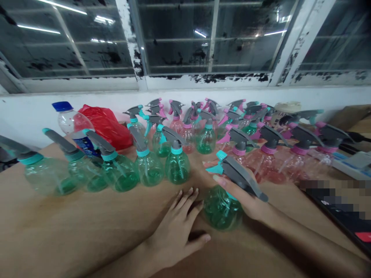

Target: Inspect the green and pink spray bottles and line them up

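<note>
One green spray bottle (222, 212), held in our right hand (246, 197), fingers wrapped at the neck under the grey trigger head (239, 172). Its long axis leans, top toward our right; whether the base bears on the table (95, 239) we cannot tell. Our left hand (176, 227) lies palm down, fingers spread, holding nothing, just left of the bottle. Hands apart; the right is nearer, being on it. Teal-collared bottles (150, 170) stand beyond, leftward.

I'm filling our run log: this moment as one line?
right hand grip: holds green spray bottle near neck | left hand grip: palm down on table, beside bottle | beyond: teal-collared bottles, pink-collared bottles
</note>
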### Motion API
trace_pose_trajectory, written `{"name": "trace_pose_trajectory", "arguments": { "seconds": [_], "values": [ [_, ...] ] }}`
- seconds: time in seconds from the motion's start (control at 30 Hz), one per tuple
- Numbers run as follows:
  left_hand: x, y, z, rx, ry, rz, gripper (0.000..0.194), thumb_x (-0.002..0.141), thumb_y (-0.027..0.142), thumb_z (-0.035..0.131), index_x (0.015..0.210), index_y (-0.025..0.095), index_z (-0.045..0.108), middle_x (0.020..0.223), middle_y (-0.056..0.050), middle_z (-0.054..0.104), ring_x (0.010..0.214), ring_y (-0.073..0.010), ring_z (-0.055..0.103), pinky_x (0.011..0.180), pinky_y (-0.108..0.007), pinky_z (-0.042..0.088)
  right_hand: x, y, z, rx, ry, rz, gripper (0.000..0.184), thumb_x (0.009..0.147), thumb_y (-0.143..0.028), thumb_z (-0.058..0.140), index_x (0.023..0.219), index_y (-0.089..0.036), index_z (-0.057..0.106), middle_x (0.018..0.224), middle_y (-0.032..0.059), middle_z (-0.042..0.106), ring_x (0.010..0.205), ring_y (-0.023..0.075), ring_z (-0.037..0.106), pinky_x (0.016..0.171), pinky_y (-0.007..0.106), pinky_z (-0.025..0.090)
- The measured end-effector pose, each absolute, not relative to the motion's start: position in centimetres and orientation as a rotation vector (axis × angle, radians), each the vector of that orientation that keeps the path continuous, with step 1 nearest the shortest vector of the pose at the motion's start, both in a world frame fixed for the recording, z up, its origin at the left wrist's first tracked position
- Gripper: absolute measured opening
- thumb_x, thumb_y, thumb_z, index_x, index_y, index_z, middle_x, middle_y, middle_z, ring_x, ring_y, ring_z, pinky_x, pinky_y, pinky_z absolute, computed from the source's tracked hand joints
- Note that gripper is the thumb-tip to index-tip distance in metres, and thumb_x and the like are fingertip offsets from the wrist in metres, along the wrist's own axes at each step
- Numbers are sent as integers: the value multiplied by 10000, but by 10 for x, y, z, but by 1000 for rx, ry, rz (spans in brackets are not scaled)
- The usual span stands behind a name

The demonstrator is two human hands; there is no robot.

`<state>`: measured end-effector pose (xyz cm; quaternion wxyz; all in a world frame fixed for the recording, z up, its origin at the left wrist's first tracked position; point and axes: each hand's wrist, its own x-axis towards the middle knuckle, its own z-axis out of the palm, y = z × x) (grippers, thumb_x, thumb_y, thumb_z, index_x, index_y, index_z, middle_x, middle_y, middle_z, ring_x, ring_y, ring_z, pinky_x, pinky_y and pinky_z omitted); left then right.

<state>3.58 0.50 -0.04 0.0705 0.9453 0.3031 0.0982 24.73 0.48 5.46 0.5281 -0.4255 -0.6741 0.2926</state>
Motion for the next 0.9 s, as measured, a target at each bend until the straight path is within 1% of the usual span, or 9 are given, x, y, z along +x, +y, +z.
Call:
{"name": "trace_pose_trajectory", "arguments": {
  "seconds": [0.03, 0.17, 0.4, 0.5, 0.63, 0.7, 0.8, 0.9],
  "values": [
    [36, 5, 0, 2847, 911, 287, 600, 894, 526, 544, 1343, 139, 451, 1510, -137, 259, 1386, -312, 201, 1110, -514, 216, 247, 5, 55, -1011, -1616, 701, 239, 840, -382, 603, 1056, -281, 621, 907, 22, 692, 768, 216, 650, 766, 388, 516],
    [36, 4, 1, 2850, 920, 234, 617, 898, 523, 538, 1351, 115, 442, 1505, -156, 263, 1388, -314, 192, 1111, -516, 210, 246, 5, 55, -972, -1596, 737, 227, 842, -348, 607, 1057, -273, 619, 1010, 34, 685, 925, 225, 650, 833, 382, 512],
    [38, 4, 4, 2838, 919, 247, 594, 892, 525, 545, 1337, 144, 450, 1509, -137, 263, 1389, -303, 194, 1110, -514, 216, 248, 5, 55, -952, -1583, 780, 220, 843, -335, 609, 1049, -260, 604, 1015, 35, 682, 887, 206, 658, 798, 362, 527],
    [38, 4, 4, 2837, 920, 246, 600, 892, 515, 551, 1341, 132, 444, 1505, -143, 269, 1390, -302, 189, 1116, -505, 208, 249, 5, 54, -974, -1599, 759, 214, 845, -345, 605, 1041, -258, 606, 957, 27, 674, 832, 196, 650, 769, 353, 519],
    [37, 4, 2, 2844, 919, 276, 606, 891, 522, 548, 1348, 140, 436, 1506, -133, 273, 1392, -300, 182, 1113, -505, 217, 249, 4, 53, -1013, -1603, 741, 217, 854, -370, 589, 1047, -271, 602, 794, -5, 625, 676, 174, 603, 720, 353, 509],
    [37, 4, 1, 2844, 913, 292, 601, 894, 525, 541, 1348, 146, 436, 1507, -128, 273, 1391, -303, 186, 1111, -508, 220, 248, 4, 54, -1030, -1615, 729, 217, 859, -375, 581, 1051, -276, 594, 779, -8, 616, 673, 177, 598, 711, 353, 505],
    [37, 5, 2, 2840, 911, 289, 588, 893, 524, 543, 1339, 153, 449, 1506, -124, 276, 1389, -306, 193, 1110, -510, 221, 248, 3, 57, -1076, -1644, 631, 115, 868, -381, 570, 905, -274, 592, 733, -8, 600, 693, 185, 601, 647, 332, 490],
    [38, 5, 2, 2847, 918, 266, 598, 892, 525, 545, 1348, 151, 440, 1505, -128, 279, 1390, -302, 190, 1110, -508, 221, 249, 2, 59, -1116, -1675, 536, 172, 877, -400, 549, 764, -270, 548, 620, -25, 543, 573, 166, 558, 538, 314, 458]
  ]
}}
